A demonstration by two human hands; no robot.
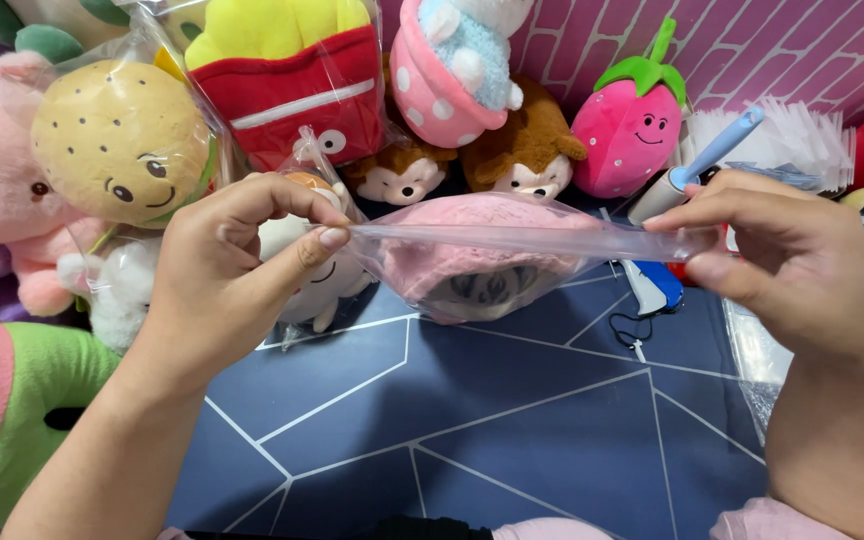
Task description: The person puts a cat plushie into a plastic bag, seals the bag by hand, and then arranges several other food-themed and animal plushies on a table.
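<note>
At the centre of my view I see a clear plastic bag [492, 255] stretched flat and wide, its top edge pulled taut between my left grip [327, 238] and my right grip [687, 245]; a pink plush sits inside it. At ten o'clock, a clear crinkled bag [187, 110] wraps a tan burger plush. At twelve o'clock, a glossy clear bag [297, 90] covers a red and yellow fries plush. Just left of centre, a small clear bag [302, 160] holds a white plush. At two o'clock, a stack of empty clear bags [802, 135] lies by the pink brick wall. At four o'clock, more clear bags [752, 355] lie flat on the counter [472, 430].
</note>
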